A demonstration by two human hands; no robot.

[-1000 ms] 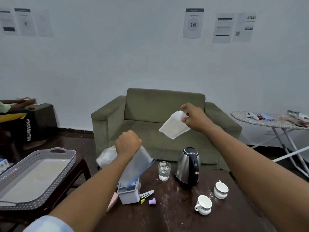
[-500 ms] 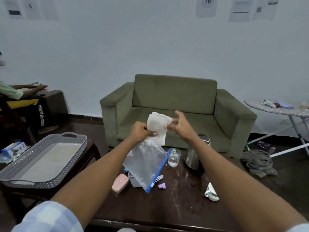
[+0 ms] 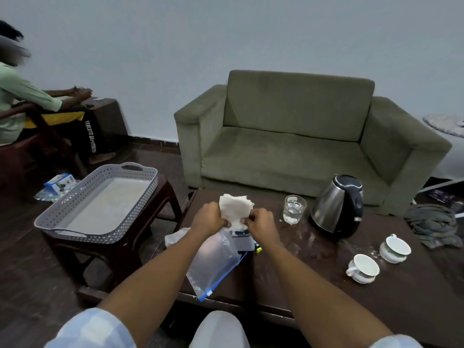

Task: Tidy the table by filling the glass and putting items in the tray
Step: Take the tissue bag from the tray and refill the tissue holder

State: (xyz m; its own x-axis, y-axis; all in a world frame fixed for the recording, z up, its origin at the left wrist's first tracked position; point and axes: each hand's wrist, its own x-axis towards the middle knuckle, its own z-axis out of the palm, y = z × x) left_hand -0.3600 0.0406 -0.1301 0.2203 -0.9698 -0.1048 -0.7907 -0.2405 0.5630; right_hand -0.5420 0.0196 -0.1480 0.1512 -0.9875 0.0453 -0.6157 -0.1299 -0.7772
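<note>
1. Both hands meet over the dark desk (image 3: 313, 272); the left hand (image 3: 209, 218) and right hand (image 3: 259, 222) each pinch the lower edge of a white folded tissue (image 3: 234, 208) with fingers pressed together.
2. A clear zip bag (image 3: 213, 262) hangs below the left hand.
3. The glass (image 3: 294, 209), holding some water, stands just beside the kettle (image 3: 339, 204).
4. Two white cups (image 3: 364, 268) lie near the desk's right side.
5. The grey tray (image 3: 100, 233) sits on a stool (image 3: 120, 249) to the left.

Left hand (image 3: 209, 218) and right hand (image 3: 259, 222) pinch white tissues (image 3: 234, 209) over clear zip bag (image 3: 213, 262). Glass (image 3: 294, 209), kettle (image 3: 337, 204) on table (image 3: 313, 280); tray (image 3: 100, 204) left.
</note>
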